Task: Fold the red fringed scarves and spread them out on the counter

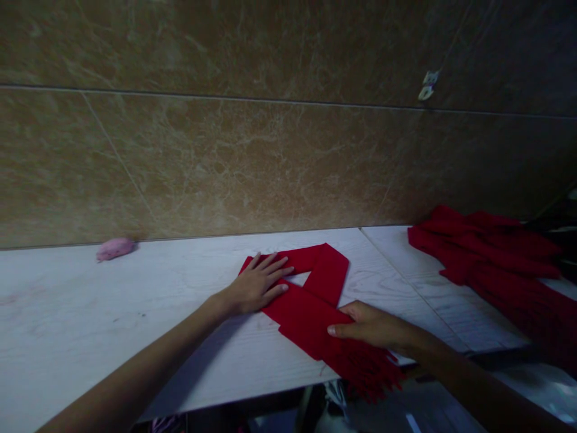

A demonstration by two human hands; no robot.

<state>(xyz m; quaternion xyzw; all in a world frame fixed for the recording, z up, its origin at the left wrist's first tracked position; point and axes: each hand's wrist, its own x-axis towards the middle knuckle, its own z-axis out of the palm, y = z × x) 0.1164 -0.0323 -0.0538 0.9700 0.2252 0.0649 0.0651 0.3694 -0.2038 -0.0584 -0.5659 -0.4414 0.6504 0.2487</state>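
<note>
A red fringed scarf lies on the white tabletop, folded into flat bands around a small triangular gap. My left hand rests palm down with fingers spread on its left corner, pressing the cloth. My right hand grips the scarf's edge near the fringed end, thumb on top and the other fingers tucked beneath the cloth. The fringe hangs past the table's front edge.
More red cloth with fringe is heaped at the right and drapes over the front edge. A small pink bundle sits by the marbled wall at the back left. White and dark items show below the table.
</note>
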